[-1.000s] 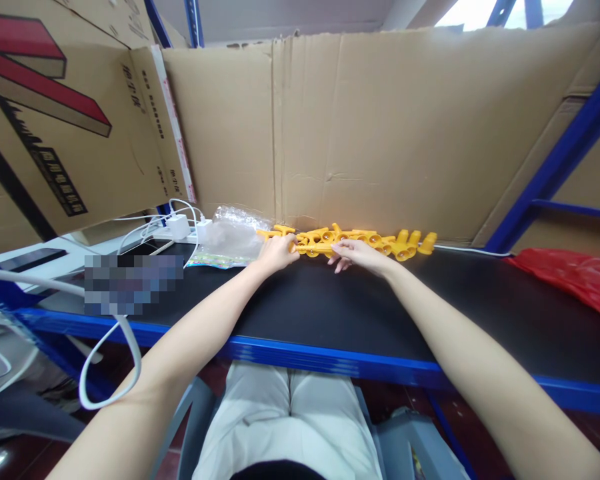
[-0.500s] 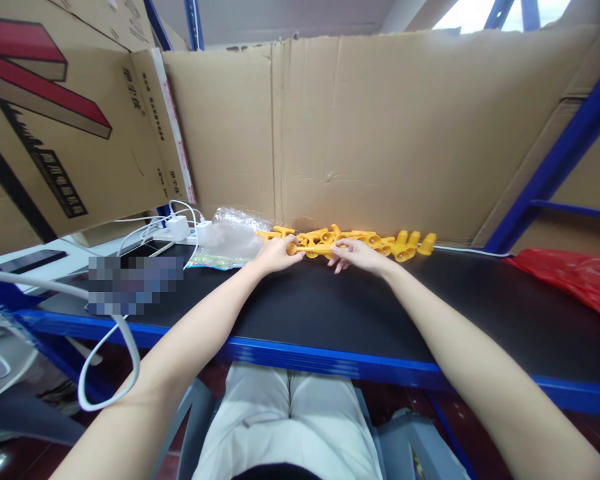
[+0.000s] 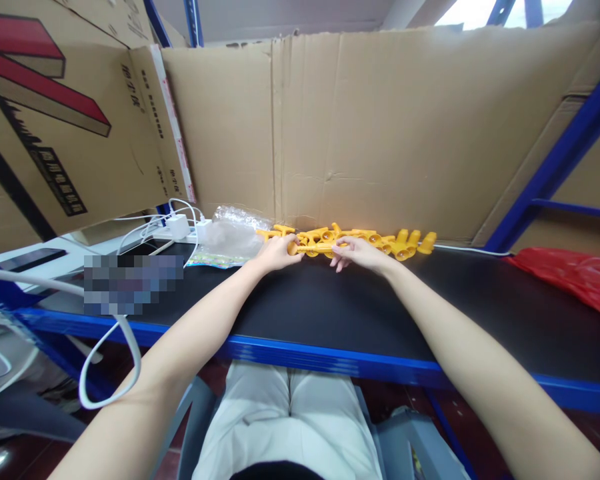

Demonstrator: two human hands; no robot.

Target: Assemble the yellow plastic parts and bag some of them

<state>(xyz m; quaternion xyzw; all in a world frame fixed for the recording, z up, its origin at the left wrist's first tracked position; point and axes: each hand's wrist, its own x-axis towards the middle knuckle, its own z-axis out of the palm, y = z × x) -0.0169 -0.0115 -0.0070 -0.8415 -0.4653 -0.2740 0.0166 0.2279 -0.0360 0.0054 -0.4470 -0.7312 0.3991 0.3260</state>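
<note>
Between my hands the yellow part [image 3: 314, 249] lies lengthwise left-right, left hand [image 3: 276, 254] pinching one end, right hand [image 3: 361, 254] fingertips gripping the other.

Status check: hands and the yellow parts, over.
Left hand and right hand both pinch one yellow part. More yellow parts lie in a row by the cardboard. Clear bag left.

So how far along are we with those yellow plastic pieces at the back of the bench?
Done: nothing shows as finished. In hand: the left hand and right hand both grip one yellow piece. Left: the row of yellow pieces along the cardboard wall, untouched.
</note>
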